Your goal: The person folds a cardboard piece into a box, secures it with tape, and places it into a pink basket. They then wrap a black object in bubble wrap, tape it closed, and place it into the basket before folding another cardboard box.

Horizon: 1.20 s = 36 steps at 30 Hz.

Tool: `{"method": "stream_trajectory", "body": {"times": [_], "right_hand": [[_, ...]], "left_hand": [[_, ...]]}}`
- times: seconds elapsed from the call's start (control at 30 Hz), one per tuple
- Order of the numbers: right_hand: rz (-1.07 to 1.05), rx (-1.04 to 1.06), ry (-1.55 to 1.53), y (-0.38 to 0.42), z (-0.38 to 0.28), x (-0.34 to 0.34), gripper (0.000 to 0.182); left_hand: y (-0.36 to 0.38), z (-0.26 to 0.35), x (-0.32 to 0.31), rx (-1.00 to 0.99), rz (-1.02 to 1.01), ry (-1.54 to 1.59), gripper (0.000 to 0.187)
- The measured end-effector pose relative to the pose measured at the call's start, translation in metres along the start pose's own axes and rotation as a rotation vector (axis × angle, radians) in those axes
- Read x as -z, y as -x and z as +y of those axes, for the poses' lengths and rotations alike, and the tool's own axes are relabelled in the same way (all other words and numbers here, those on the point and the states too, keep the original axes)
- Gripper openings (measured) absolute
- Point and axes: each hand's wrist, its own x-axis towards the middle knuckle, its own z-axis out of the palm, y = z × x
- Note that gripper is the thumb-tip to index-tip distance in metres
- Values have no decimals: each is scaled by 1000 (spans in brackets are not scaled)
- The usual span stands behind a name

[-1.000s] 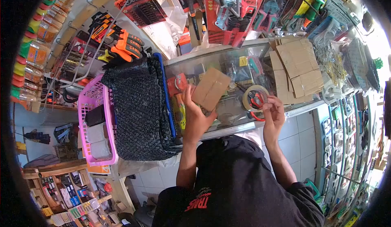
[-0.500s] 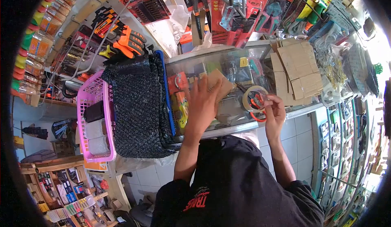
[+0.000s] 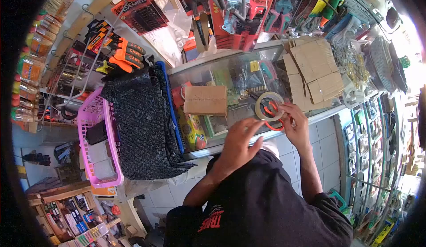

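Observation:
My right hand pinches the right edge of a roll of clear tape over the glass counter. Through and below the ring show orange-handled scissors, their dark blades pointing away to the upper left. My left hand is empty, fingers apart, above the counter's front edge and left of the tape. A small brown cardboard box sits on the glass, beyond my left hand and touched by neither hand.
Flattened cardboard lies on the counter's right end. Left of the counter are a stack of black bubble wrap and a pink basket. Carded tools hang along the far side. A glass display counter holds packaged goods.
My left hand has let go of the cardboard box and drawn back toward me and right, nearer the tape. The box now rests straight on the counter. My right hand stays at the tape.

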Motion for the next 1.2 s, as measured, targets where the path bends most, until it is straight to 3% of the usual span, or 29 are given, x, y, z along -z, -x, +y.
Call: {"method": "stream_trajectory", "body": {"times": [0.07,0.13,0.23,0.33,0.43,0.53,0.67,0.77,0.87,1.0,1.1,1.13,1.2], "right_hand": [[-16,168,59,-1,6,-2,35],[-59,198,139,-2,-3,1,37],[-80,175,189,1,-4,-1,36],[-74,158,186,0,2,-6,32],[-69,125,173,1,2,-7,29],[-86,76,109,2,8,-10,26],[-25,166,141,3,12,-17,24],[3,-30,-41,7,7,-18,23],[61,-73,-252,13,11,-17,25],[38,-212,-598,27,16,-23,27],[9,-205,-730,35,16,-33,27],[1,-230,-777,39,13,-37,26],[-41,-249,-829,44,14,-43,25]], "left_hand": [[1,-8,-28,-8,1,-146,49],[-1,-22,-44,-71,17,-310,56],[-5,-33,-58,14,-58,-337,59],[1,-50,-78,37,82,-247,74],[9,-48,-87,222,68,66,88],[12,-41,-89,96,144,-59,95],[2,-46,-89,102,242,31,91],[0,-52,-87,253,282,272,82],[-8,-56,-80,373,358,465,67],[-29,-55,-63,403,397,598,69],[-44,-52,-35,416,218,709,62],[-48,-47,-26,422,192,707,52],[-53,-40,-12,395,165,491,42]]}}
